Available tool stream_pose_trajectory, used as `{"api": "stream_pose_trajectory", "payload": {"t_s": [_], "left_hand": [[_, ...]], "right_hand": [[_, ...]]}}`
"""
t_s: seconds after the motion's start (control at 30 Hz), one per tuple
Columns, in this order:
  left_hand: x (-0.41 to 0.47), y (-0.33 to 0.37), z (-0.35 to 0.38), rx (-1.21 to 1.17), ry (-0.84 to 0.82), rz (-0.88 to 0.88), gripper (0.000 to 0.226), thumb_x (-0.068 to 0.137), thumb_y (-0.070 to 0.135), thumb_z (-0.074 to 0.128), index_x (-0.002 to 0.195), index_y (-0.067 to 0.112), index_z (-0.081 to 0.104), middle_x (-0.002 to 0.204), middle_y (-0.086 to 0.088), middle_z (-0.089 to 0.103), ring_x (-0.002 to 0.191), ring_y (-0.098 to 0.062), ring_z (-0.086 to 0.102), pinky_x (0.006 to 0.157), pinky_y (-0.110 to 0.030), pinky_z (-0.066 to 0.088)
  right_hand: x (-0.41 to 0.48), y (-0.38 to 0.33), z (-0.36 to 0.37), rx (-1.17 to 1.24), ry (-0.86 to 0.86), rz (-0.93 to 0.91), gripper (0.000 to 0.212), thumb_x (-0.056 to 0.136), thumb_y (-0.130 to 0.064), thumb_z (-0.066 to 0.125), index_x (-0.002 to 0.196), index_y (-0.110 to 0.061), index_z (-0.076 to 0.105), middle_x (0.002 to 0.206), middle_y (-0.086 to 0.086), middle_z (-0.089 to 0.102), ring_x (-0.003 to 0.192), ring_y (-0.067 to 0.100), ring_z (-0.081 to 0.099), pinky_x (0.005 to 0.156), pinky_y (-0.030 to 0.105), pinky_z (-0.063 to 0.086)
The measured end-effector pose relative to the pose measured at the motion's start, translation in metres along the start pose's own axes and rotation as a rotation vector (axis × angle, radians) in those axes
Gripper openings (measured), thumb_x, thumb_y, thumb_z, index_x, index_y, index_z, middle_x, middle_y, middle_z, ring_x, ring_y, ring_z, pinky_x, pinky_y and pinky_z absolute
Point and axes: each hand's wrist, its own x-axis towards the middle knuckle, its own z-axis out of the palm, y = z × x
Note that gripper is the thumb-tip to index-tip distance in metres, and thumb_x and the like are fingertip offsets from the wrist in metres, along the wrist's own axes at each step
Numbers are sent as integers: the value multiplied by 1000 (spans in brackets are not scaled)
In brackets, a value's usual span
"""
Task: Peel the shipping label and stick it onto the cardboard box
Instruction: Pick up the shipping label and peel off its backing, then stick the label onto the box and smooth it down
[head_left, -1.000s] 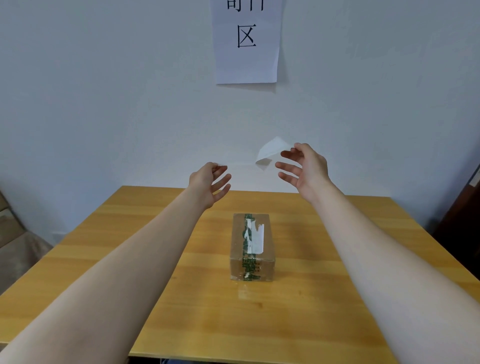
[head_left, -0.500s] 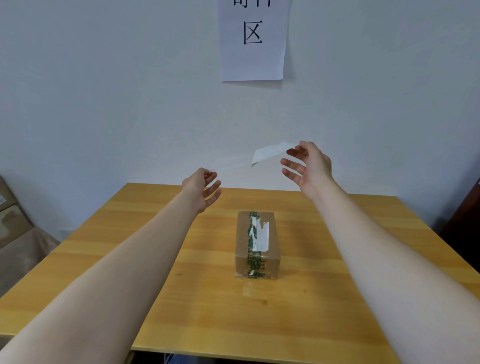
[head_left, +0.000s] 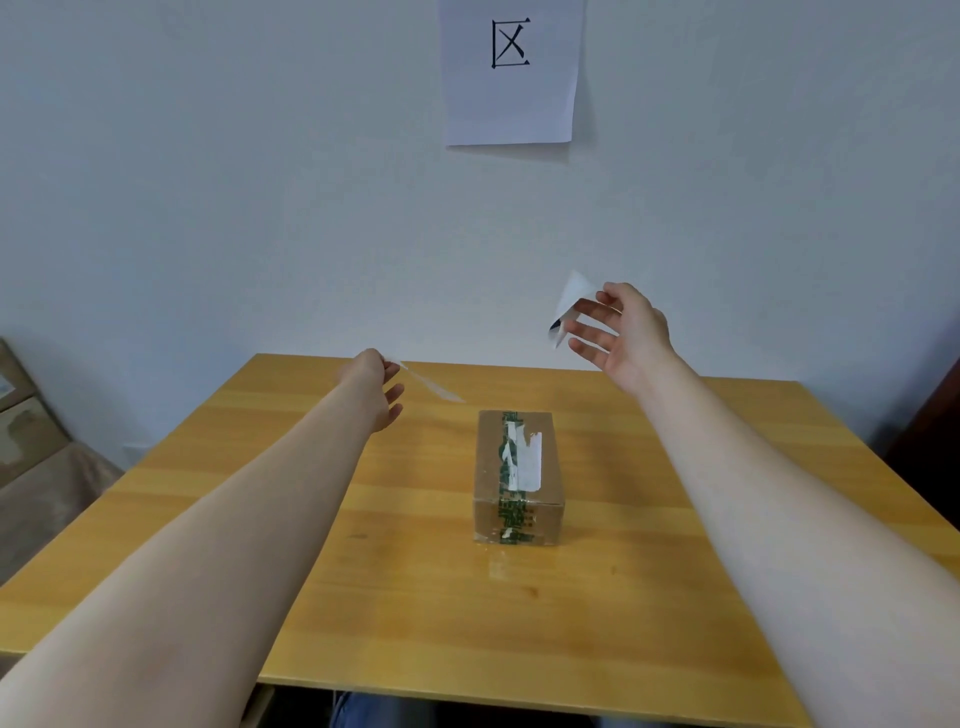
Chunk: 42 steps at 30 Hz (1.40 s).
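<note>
While shipping label (head_left: 569, 301) is pinched by right hand (head_left: 623, 332) above cardboard box (head_left: 517, 478), backing strip (head_left: 431, 385) is pinched by left hand (head_left: 376, 387); other fingers spread. Label judged light, limp, sticky: edge hold advised.

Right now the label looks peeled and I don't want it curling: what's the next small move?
Probably bring the right hand with the label down over the box. The left hand holds only the thin backing strip, and the box top sits uncovered between both hands.
</note>
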Motion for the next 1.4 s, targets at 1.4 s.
{"api": "stream_pose_trajectory", "payload": {"t_s": [1.4], "left_hand": [[-28,-14,83,648,-234,993,9,92,31,72,87,26,77,82,15,72,81,-5,66,73,-27,53]], "right_hand": [[-11,34,2,-618,-230,39,28,98,-32,72,113,-8,74,94,9,79,56,23,67,54,34,61]]}}
